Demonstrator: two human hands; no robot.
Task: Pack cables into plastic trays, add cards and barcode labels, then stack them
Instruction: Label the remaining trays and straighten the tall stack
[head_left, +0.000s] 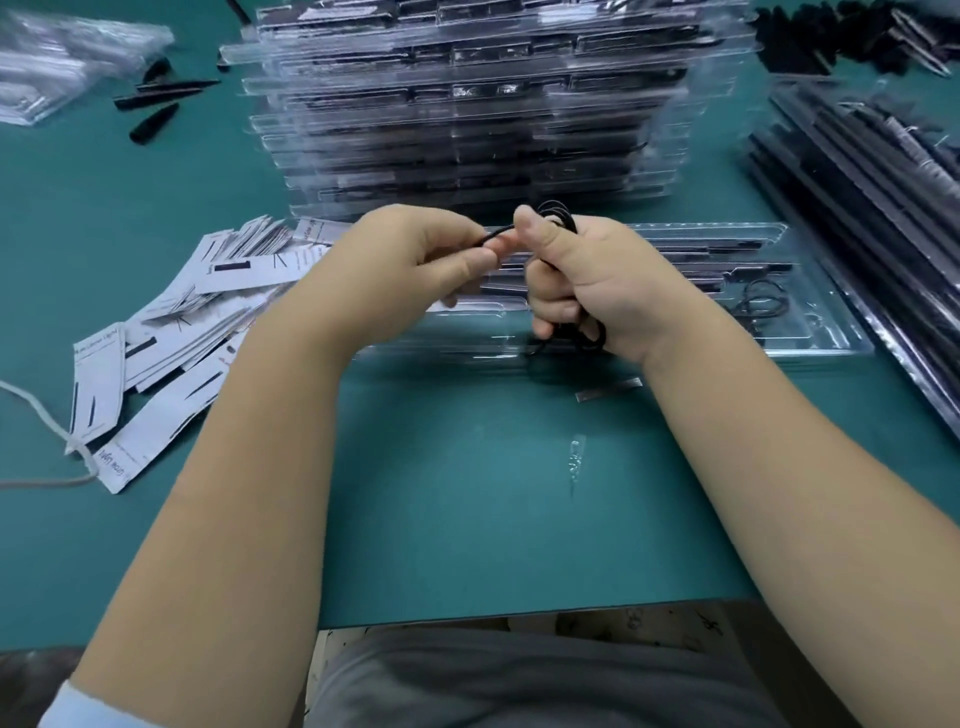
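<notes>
Right hand (582, 280) is fisted around a coiled black cable (558, 218), keeping the loops together. Left hand (415, 265) pinches the loose end, apparently to finish winding. Behind them an open tray (810, 332) waits; cards (171, 332) lie left, packed trays (467, 104) stacked beyond.

One head-worn view looks forward and down, close over the fingers (470, 260), with the counter (467, 493) stretching beyond them.

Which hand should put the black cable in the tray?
Probably the right hand: it grips the coiled cable and is nearer the open tray with its coil pocket. The left hand only pinches the loose end.
</notes>
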